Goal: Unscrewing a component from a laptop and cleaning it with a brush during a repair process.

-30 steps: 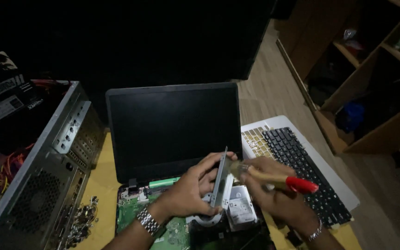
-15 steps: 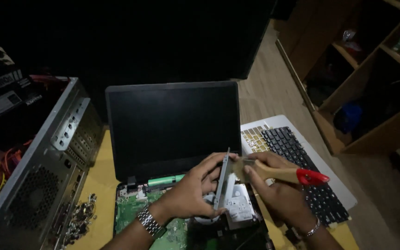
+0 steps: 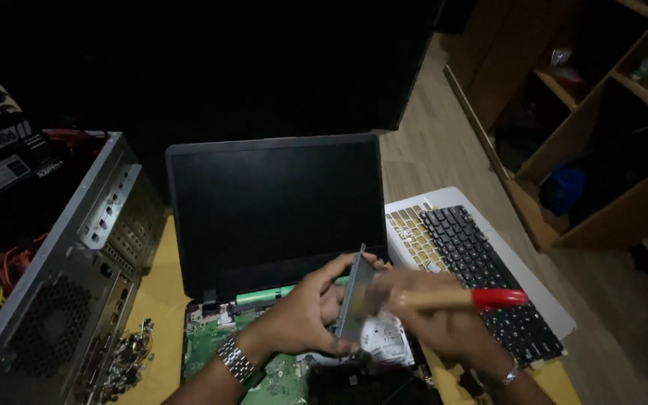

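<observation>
Grey metal drive tray (image 3: 354,300) held on edge above the opened laptop's green board (image 3: 215,341).
Your left hand (image 3: 301,319) has its grip clamped on the tray; your right hand (image 3: 444,326) is closed around a brush (image 3: 459,298), wooden-handled and red-tipped, bristles touching the tray. Detached keyboard (image 3: 481,277) lies just right; computer case (image 3: 61,285) left.

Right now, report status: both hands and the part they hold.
Left hand holds grey drive caddy upright on edge. Right hand grips red-tipped wooden-handled brush against it. Open laptop behind, nothing blocking.
</observation>
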